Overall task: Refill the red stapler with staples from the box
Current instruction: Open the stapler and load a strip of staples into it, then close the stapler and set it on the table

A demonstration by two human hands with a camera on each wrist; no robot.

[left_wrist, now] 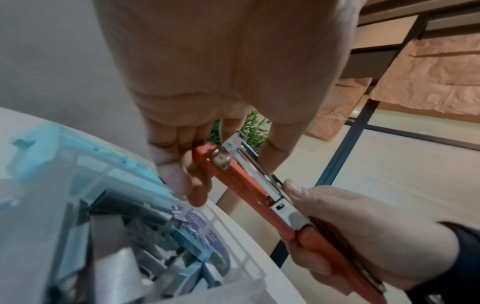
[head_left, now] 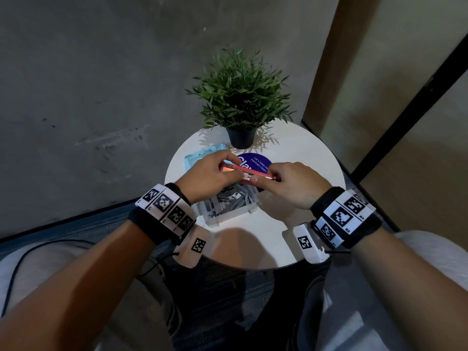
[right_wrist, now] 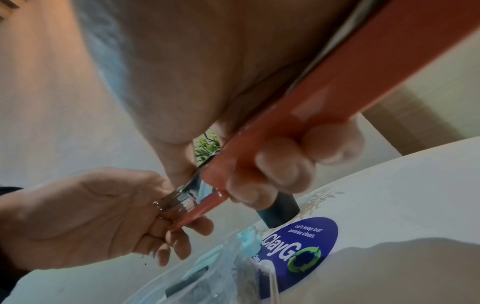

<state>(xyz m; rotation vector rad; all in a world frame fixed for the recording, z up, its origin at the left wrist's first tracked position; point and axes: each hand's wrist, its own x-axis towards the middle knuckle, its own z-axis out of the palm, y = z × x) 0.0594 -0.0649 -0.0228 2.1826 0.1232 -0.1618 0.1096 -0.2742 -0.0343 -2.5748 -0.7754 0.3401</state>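
- Round white table [head_left: 298, 153]
- Clear plastic box of staples [head_left: 229, 206], near edge
- Pale blue lid [head_left: 200, 155], left edge
- Black-potted green plant [head_left: 241, 97], far edge
- Round blue sticker [head_left: 255, 162], centre

Grey concrete wall [head_left: 101, 72], round white table [head_left: 304, 153], potted plant [head_left: 240, 97], dark carpet [head_left: 222, 295]

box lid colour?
Light teal lid, beside the clear box; clearest in the left wrist view.

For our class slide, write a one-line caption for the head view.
Both hands, left and right, hold the red stapler above the open box of staples on a round table.
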